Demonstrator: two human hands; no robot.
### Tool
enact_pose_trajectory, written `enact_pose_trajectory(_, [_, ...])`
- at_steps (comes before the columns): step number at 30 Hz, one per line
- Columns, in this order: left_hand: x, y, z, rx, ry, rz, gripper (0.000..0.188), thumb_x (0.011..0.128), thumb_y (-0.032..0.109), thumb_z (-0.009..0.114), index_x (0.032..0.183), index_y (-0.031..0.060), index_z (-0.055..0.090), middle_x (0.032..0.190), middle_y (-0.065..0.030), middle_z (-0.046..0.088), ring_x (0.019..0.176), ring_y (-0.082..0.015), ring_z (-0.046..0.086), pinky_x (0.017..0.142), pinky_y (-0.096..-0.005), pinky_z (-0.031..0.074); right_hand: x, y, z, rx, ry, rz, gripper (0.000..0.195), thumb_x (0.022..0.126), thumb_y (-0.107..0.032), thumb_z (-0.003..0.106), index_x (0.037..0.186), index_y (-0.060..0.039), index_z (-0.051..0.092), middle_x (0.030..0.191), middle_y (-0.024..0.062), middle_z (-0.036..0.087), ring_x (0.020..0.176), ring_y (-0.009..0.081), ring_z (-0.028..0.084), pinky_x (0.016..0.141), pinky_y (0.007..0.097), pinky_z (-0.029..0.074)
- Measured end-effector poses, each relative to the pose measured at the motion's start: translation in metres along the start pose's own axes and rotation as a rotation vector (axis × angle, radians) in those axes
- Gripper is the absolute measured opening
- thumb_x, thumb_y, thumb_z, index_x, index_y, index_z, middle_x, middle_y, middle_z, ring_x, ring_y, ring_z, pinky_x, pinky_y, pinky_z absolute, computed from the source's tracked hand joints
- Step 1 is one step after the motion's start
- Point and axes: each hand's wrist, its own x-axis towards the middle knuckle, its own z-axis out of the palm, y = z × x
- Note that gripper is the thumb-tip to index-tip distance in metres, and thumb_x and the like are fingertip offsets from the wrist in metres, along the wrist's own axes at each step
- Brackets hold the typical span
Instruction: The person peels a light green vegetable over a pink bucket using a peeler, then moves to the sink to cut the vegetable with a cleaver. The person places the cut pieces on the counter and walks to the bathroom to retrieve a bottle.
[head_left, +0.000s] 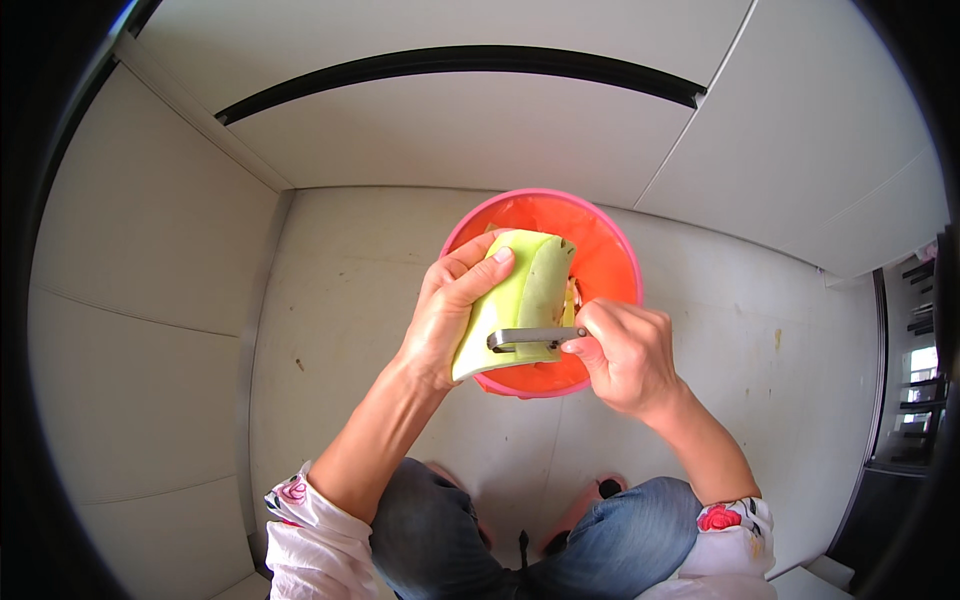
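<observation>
My left hand (450, 300) grips a thick piece of pale green gourd or melon (499, 296) by its left side, thumb on top. Part of its surface is brighter green, and a few dark spots mark its upper right corner. My right hand (630, 356) is closed on the end of a metal peeler (532, 337), whose frame lies across the lower part of the piece. Both hands are above a round bin with a pink rim (636, 262) and an orange-red liner (604, 259). Some scraps show inside the bin, partly hidden by the piece.
White cabinet fronts (465, 127) with a long black handle recess (465, 58) stand beyond the bin, and more cabinets (150, 210) are at the left. A dark glossy appliance front (904, 397) is at the right. My knees and pink footwear are below, on the pale, spotted floor (337, 330).
</observation>
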Motion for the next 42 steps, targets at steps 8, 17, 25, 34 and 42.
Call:
enact_pose_trajectory(8, [0.001, -0.002, -0.001, -0.048, -0.031, 0.006, 0.044, 0.091, 0.022, 0.058, 0.127, -0.0023, 0.049, 0.108, -0.0131, 0.063, 0.09, -0.0178, 0.066, 0.078, -0.0301, 0.056, -0.001, 0.005, 0.009, 0.007, 0.006, 0.173, 0.027, 0.082, -0.022, 0.068, 0.072, -0.0053, 0.05, 0.059, 0.007, 0.052, 0.047, 0.0264, 0.051, 0.041, 0.0366, 0.038])
enact_pose_trajectory(17, [-0.001, -0.01, -0.01, -0.061, 0.138, -0.015, 0.035, 0.092, 0.02, 0.057, 0.118, -0.0029, 0.053, 0.101, -0.013, 0.065, 0.083, -0.019, 0.067, 0.073, -0.032, 0.058, 0.006, 0.015, 0.024, 0.078, -0.002, 0.26, 0.032, 0.09, -0.027, 0.06, 0.069, -0.0046, 0.049, 0.054, 0.0091, 0.051, 0.047, 0.0278, 0.05, 0.042, 0.0385, 0.035])
enact_pose_trajectory(25, [-0.007, -0.01, -0.014, -0.032, 0.237, -0.001, 0.034, 0.093, 0.02, 0.053, 0.118, -0.0038, 0.053, 0.102, -0.0133, 0.064, 0.085, -0.0193, 0.066, 0.073, -0.0322, 0.057, 0.016, 0.025, 0.043, 0.141, -0.054, 0.359, 0.038, 0.094, -0.033, 0.052, 0.068, -0.0043, 0.05, 0.05, 0.0109, 0.048, 0.046, 0.0297, 0.049, 0.042, 0.0407, 0.034])
enact_pose_trajectory(34, [-0.014, -0.002, -0.011, 0.124, 0.318, 0.1, 0.032, 0.091, 0.017, 0.056, 0.116, -0.0027, 0.056, 0.102, -0.0116, 0.064, 0.084, -0.0168, 0.065, 0.074, -0.0295, 0.055, 0.028, 0.044, 0.088, 0.377, 0.126, 0.557, 0.042, 0.096, -0.036, 0.046, 0.071, -0.0033, 0.055, 0.058, 0.0124, 0.052, 0.055, 0.0274, 0.052, 0.053, 0.0407, 0.04])
enact_pose_trajectory(42, [-0.004, 0.002, -0.04, 0.345, 0.381, 0.19, 0.041, 0.09, 0.017, 0.061, 0.121, -0.0054, 0.049, 0.096, -0.0099, 0.064, 0.077, -0.0126, 0.063, 0.065, -0.0272, 0.053, 0.032, 0.055, 0.08, -0.023, -0.442, 0.769, 0.045, 0.095, -0.036, 0.047, 0.069, -0.0003, 0.057, 0.059, 0.0143, 0.054, 0.058, 0.032, 0.053, 0.056, 0.0434, 0.039])
